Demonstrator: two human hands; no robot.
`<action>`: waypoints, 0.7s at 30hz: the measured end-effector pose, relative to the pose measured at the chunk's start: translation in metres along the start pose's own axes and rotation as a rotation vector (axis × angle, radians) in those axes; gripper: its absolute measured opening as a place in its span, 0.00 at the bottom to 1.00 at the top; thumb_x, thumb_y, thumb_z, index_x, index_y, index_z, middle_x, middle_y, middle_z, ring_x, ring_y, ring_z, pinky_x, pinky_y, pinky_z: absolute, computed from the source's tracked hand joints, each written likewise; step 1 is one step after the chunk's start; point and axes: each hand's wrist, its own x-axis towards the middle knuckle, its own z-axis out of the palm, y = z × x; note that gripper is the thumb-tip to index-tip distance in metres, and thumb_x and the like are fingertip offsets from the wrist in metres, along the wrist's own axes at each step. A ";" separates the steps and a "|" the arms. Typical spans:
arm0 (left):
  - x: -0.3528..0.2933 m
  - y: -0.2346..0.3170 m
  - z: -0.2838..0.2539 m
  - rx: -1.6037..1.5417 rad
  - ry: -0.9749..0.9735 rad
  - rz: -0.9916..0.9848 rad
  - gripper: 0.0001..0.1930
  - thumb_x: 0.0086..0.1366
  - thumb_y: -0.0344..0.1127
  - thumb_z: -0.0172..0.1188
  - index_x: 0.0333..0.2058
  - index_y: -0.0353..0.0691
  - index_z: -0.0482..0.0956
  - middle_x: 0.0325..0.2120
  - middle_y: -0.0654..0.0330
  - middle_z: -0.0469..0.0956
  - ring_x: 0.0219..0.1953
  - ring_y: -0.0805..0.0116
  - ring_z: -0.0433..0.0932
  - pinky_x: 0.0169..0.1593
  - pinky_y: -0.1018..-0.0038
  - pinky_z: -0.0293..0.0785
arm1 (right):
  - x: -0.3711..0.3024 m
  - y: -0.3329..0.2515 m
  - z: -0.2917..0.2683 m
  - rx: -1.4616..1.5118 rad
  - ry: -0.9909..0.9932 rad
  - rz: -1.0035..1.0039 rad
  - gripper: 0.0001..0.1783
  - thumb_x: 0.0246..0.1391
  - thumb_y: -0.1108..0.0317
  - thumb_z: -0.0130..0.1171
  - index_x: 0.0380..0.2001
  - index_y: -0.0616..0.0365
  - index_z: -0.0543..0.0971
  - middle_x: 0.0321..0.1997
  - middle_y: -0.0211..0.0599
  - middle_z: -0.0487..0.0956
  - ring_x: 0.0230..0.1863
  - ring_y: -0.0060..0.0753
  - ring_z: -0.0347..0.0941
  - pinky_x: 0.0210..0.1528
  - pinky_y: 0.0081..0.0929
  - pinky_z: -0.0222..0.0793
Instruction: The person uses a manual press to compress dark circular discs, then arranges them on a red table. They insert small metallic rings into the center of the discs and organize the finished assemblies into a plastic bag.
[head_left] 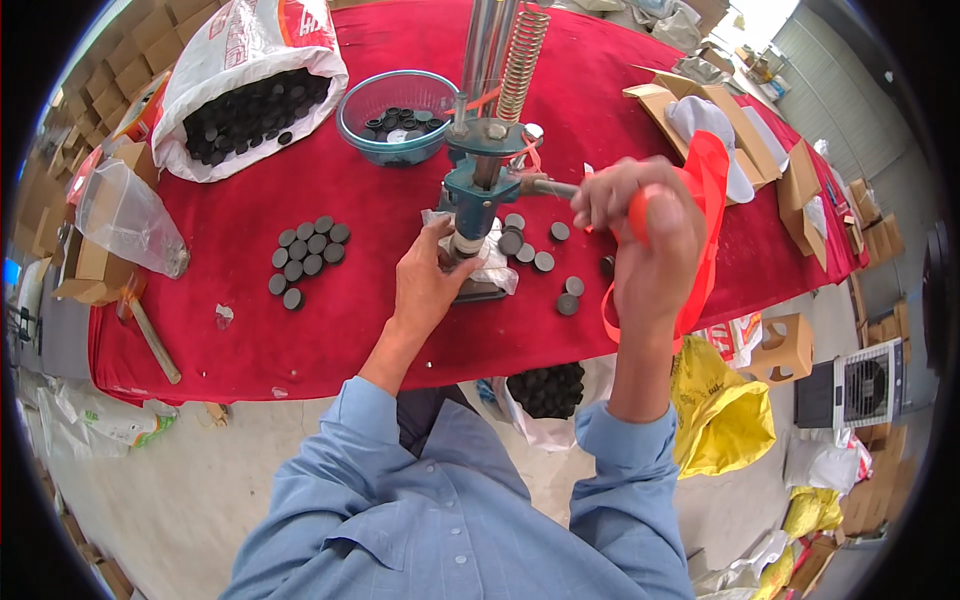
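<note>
Writing first: the white sack [235, 55] at the far left carries large red-and-white printing, cut off by its folds. Dark print on the yellow bag [720, 410] too, bent and too small to make out.

Surface: a red cloth [250, 350] over the table, with small scraps along the near edge. Hammer [152, 335] at the left, near a clear plastic bag [125, 215]. Teal bowl [395, 150] behind, part-filled with black pieces. Room: pale floor [270, 450], stacked cartons [130, 60] far left, an air cooler [868, 390] at right.

Grip: right hand [665, 245] closed round the end of the press lever [552, 188] — red knob [638, 215] showing between fingers and thumb, some blur. Left hand [425, 270] at the foot of the press [478, 190], thumb and fingers parted about its pale collar [466, 243]; whether they pinch a piece there, cannot tell.

Black discs [312, 264]: one cluster left of the left hand, well apart from it; others scattered on the cloth between the press and the right hand — more heaped in the sack's mouth.
</note>
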 end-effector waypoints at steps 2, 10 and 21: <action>-0.006 -0.001 -0.015 0.075 0.016 -0.024 0.28 0.57 0.33 0.80 0.55 0.36 0.79 0.46 0.51 0.85 0.31 0.63 0.82 0.34 0.68 0.79 | -0.028 0.008 -0.002 0.002 -0.018 -0.110 0.27 0.67 0.45 0.56 0.30 0.63 0.75 0.30 0.39 0.77 0.36 0.37 0.77 0.44 0.36 0.75; -0.060 -0.049 -0.142 0.903 0.272 -0.049 0.16 0.62 0.33 0.72 0.48 0.38 0.84 0.57 0.47 0.74 0.59 0.46 0.72 0.63 0.52 0.68 | -0.132 0.054 0.000 -0.052 0.089 -0.136 0.29 0.67 0.38 0.58 0.33 0.57 0.77 0.38 0.44 0.79 0.56 0.52 0.76 0.57 0.50 0.71; -0.087 -0.056 -0.162 0.593 0.169 -0.208 0.19 0.64 0.27 0.71 0.55 0.38 0.85 0.48 0.50 0.79 0.49 0.54 0.79 0.52 0.64 0.77 | -0.125 0.052 -0.005 -0.039 0.011 -0.154 0.27 0.66 0.41 0.59 0.33 0.57 0.76 0.39 0.45 0.80 0.57 0.53 0.75 0.59 0.51 0.69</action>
